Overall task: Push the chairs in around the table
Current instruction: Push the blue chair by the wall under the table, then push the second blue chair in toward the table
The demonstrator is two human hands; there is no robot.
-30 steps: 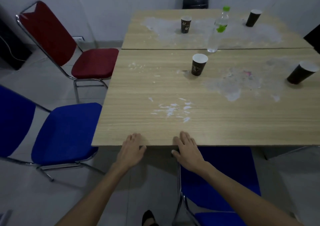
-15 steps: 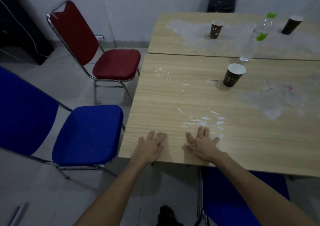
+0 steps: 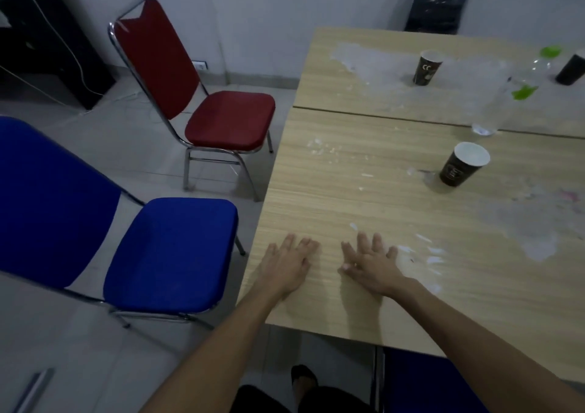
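Note:
Two light wooden tables [image 3: 364, 191] stand pushed together. My left hand [image 3: 289, 265] and my right hand [image 3: 368, 262] lie flat on the near table's left corner, fingers spread, holding nothing. A blue chair [image 3: 171, 254] stands to the left of the table, its seat apart from the table edge. Further back, a red chair [image 3: 229, 118] stands beside the table's left side, also pulled out. Another blue chair [image 3: 424, 384] sits tucked under the near edge, below my right arm.
Dark paper cups [image 3: 463, 168] [image 3: 427, 67] [image 3: 573, 67] and a clear bottle with a green cap [image 3: 512, 96] stand on the stained tabletops. A black cabinet [image 3: 47, 42] with cables fills the far left corner. A dark wrapped chair back [image 3: 440, 1] leans behind the table. My foot [image 3: 302, 377] shows below.
The view has swung left, bringing the blue and red chairs on the left into fuller view. Both hands slid from the table's front edge onto the tabletop.

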